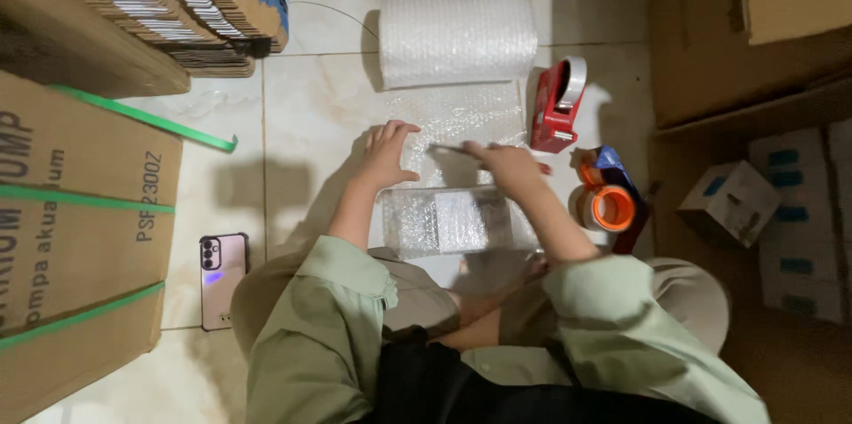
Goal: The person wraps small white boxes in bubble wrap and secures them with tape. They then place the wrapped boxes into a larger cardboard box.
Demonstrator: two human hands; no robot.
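Bubble wrap sheet (457, 127) lay flat on the pale tiled floor (311, 96), running from the roll (457, 36) toward the seated person. Left hand (388, 156) pressed palm-down on the sheet's left edge, fingers spread wide, holding nothing. Right hand (508, 163) was closed around a thin dark tool (451, 150), possibly a cutter blade; too blurred to be sure. Its tip rested on the sheet between both hands. Wrapped box (451, 221), already covered in bubble wrap, sat just below the hands, near the person's knees. Red tape dispenser (557, 105) stood right of the sheet, beside the roll. Orange-cored tape rolls (608, 202) lay near the right forearm. Phone (222, 278) lay face-down to the left, well apart. Strapped cardboard cartons (80, 220) stood at far left; small white and blue boxes (781, 211) at right.
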